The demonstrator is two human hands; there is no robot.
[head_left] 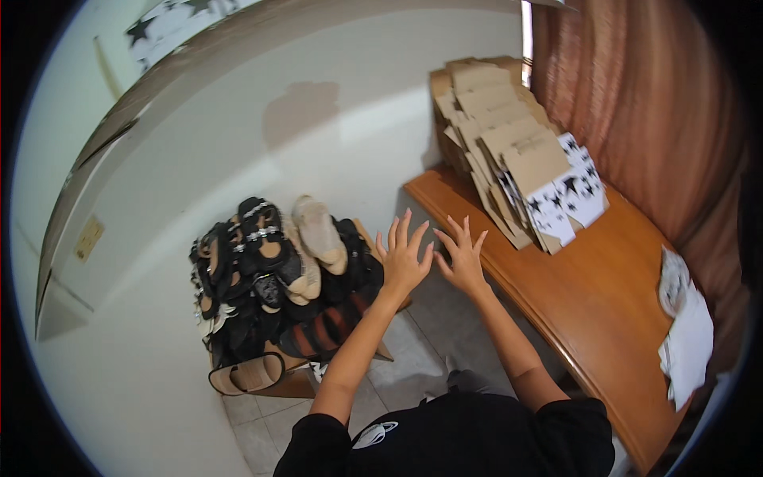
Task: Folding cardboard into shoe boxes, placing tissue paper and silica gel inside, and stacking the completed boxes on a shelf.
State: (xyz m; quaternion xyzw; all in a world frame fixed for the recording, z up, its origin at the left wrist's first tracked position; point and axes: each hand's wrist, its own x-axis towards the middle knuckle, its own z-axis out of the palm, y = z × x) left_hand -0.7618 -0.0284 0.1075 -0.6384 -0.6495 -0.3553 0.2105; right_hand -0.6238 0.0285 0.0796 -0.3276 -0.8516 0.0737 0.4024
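Both hands, left hand (403,258) and right hand (462,256), are held open and empty; the shoe pile (278,278) lies left, nearest the left hand.

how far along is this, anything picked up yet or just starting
Looks like the very start. Done: nothing visibly moved. In hand: nothing; the left hand and right hand are spread open, raised before the shoe pile. Left: the flat cardboard boxes lie stacked on the wooden table, untouched.

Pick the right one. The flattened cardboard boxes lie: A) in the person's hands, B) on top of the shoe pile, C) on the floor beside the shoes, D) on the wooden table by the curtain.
D: the boxes are stacked on the table near the curtain; both hands are empty.
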